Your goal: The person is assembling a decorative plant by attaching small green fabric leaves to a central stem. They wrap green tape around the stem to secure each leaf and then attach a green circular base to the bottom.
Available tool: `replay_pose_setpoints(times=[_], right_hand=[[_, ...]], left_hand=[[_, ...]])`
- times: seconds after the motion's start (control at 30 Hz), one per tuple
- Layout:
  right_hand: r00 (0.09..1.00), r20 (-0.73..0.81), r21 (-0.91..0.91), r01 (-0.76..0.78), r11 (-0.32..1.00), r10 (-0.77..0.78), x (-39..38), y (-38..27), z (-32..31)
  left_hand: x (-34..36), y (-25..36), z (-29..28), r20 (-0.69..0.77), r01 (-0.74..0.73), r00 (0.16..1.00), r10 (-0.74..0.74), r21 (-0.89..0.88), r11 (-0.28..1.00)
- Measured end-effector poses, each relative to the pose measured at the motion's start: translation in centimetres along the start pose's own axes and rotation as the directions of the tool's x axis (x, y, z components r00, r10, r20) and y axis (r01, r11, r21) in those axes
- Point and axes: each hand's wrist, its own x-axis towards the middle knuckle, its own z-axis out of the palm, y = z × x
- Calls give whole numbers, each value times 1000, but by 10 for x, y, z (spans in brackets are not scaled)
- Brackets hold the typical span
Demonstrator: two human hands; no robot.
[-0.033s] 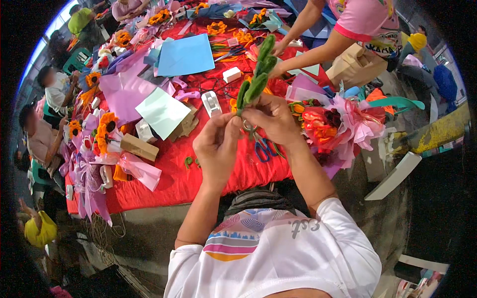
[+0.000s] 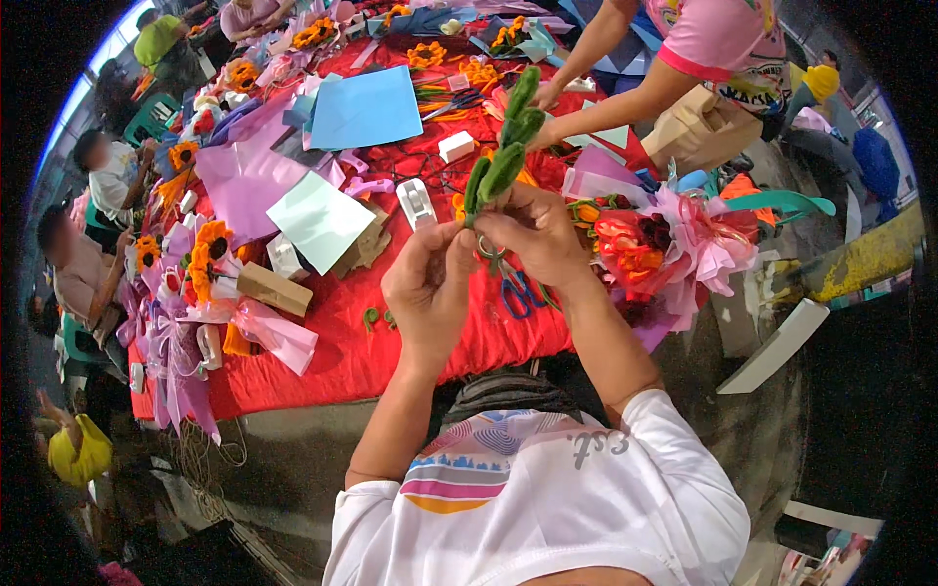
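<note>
Craft workshop; red table (image 2: 337, 363), paper sheets (image 2: 366, 109), bouquets (image 2: 699, 239)

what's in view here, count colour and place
tablecloth: one, red, centre
fuzzy leaf sprig: one, green, upper centre
large sheet: one, blue, upper centre-left
smaller sheet: one, pale green, centre-left
tape dispenser: one, white, centre
sunflowers: several, orange, mostly left
wrapping sheets: several, purple, mostly left
bouquet: at least one, red and pink, right
cardboard: several pieces, brown, both sides
co-worker's arms: two, pink sleeve, upper right
shirt: one, white, bottom centre
left hand: one, bare, holding sprig
right hand: one, bare, holding sprig
</note>
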Motion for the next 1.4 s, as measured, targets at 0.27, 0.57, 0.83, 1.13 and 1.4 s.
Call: replay_pose_setpoints(times=[0.27,0.57,0.83,1.13,1.4], right_hand=[[1000,-30,-9,-6,1000,6,-8,-4,6],[999,47,235,-28,972,18,-7,6,1],[1000,21,65,-18,998,17,-6,-7,1],[1000,12,25,-19,1000,19,-3,-14,-4],[990,77,-113,127,985,-119,-2,-9,-8]], left_hand=[[2,-19,-7,-21,-225,973,232,168,960],[-3,-8,-4,22,-103,994,105,-97,990],[2,-2,-6,39,-16,999,23,-163,987],[5,-6,-12,-11,-2,1000,1,-103,995],[8,-9,-13,49,104,994,-95,-222,970]])
